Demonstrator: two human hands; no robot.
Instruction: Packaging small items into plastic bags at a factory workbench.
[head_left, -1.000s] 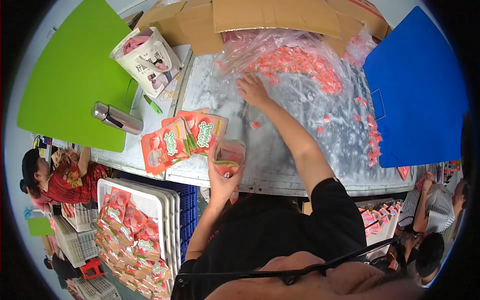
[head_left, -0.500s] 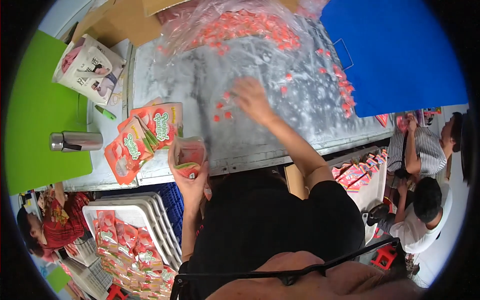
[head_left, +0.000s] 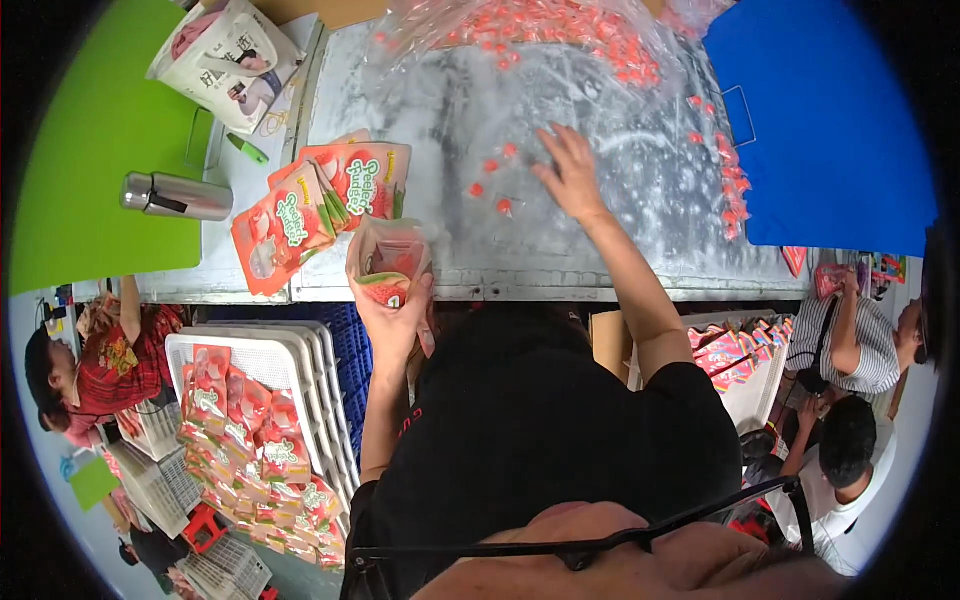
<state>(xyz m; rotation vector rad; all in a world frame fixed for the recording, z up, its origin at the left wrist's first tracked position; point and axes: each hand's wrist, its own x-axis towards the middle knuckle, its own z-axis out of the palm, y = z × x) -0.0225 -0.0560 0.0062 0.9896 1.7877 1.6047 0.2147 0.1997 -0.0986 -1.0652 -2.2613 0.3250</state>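
Note:
My left hand grips an upright, open-topped red candy pouch at the table's front edge. Part of the pouch's inside shows, but I cannot make out its contents. My right hand is over the table with its fingers spread, palm down, and no candy shows in it. A few small red wrapped candies lie just left of it. Left of the held pouch, several flat pouches of the same print lie in an overlapping pile.
A clear plastic bag with many red candies lies at the back. More candies line a blue panel. At left are a steel flask, green knife and tote bag. Stacked trays stand below; co-workers sit both sides.
The view has shifted, so the table appears higher and further right. My right hand has moved a little right, fingers spread. Two candies formerly right of it no longer show. My left hand keeps the pouch.

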